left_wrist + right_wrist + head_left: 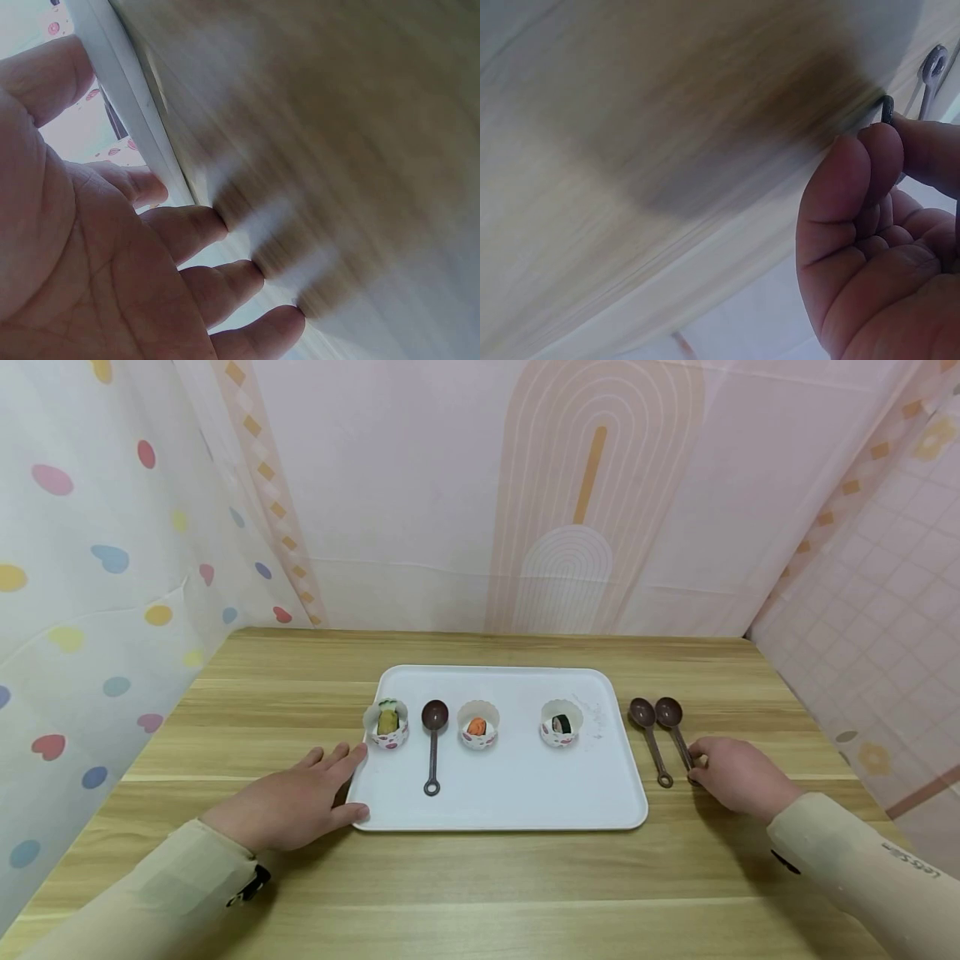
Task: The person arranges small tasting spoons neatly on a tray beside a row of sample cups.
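Note:
My right hand (742,778) pinches the handle end of a brown measuring spoon (670,713) on the table, right of the white tray. In the right wrist view a bit of its handle end (887,109) shows between thumb and fingers. Just left of it lies a second brown spoon (643,714) with a ring at its handle end. My left hand (296,802) rests at the tray's left edge, with thumb and index finger touching the rim and the other fingers (225,289) spread on the table. On the white tray (517,793) lies a third brown spoon (434,718).
Three patterned paper cups stand in a row on the tray. The left cup (390,742) holds a yellow-green piece, the middle cup (480,741) an orange one, the right cup (560,739) a black-and-white one. Curtains (405,527) hang behind the wooden table (480,893).

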`<state>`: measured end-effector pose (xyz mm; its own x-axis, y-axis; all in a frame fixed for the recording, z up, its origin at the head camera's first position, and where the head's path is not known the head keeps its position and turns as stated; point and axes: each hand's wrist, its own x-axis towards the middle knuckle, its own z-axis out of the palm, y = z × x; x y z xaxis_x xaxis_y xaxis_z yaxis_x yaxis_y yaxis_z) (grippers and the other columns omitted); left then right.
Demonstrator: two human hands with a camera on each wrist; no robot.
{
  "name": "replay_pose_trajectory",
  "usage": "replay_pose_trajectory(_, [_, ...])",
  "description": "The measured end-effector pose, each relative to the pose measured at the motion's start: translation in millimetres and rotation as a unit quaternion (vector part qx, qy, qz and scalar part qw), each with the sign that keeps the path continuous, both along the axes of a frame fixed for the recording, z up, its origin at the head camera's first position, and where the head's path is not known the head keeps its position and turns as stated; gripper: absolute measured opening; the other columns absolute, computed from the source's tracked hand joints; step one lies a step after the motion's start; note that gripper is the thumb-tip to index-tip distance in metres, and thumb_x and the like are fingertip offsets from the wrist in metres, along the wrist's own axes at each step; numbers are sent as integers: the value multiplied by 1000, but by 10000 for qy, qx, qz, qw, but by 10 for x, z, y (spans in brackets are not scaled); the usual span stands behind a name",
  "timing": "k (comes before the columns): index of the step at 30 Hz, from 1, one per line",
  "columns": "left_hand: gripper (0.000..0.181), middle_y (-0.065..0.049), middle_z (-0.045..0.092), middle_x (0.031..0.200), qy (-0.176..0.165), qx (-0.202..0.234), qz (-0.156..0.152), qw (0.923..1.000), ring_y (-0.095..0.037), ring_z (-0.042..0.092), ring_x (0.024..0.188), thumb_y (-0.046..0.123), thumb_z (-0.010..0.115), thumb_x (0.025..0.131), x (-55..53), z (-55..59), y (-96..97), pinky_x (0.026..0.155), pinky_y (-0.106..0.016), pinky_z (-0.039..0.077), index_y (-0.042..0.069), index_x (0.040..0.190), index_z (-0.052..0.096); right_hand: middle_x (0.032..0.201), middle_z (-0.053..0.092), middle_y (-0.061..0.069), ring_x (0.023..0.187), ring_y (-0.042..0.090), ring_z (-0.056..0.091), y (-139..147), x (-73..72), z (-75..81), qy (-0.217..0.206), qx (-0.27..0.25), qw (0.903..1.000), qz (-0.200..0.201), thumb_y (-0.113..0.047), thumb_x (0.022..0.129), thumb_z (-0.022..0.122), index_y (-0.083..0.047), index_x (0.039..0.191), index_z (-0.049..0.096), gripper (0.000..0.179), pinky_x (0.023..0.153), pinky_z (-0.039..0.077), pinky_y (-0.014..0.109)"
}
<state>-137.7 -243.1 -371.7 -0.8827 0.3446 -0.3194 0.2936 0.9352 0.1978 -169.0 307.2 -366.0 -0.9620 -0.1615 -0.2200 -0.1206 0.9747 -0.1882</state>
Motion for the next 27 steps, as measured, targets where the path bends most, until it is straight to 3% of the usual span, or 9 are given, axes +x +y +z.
replay_pose_trajectory(11, [96, -31, 32, 167, -93, 70, 73, 9999, -62, 25, 152, 68, 57, 100, 7, 9, -8, 112, -72, 40, 7, 167, 26, 87, 72, 9, 74, 20, 58, -11, 15, 1, 27, -134, 9999, -1, -9, 97, 68, 7, 110, 69, 21, 72, 54, 42])
replay_pose_trajectory(27, [96, -31, 32, 167, -96, 106, 43, 9999, -62, 25, 152, 68, 57, 100, 3, -2, -21, 112, -71, 40, 7, 167, 26, 87, 71, 10, 70, 18, 58, -37, 13, 3, -29, -531, 9981, -315, -8, 99, 63, 8, 115, 67, 22, 61, 47, 31])
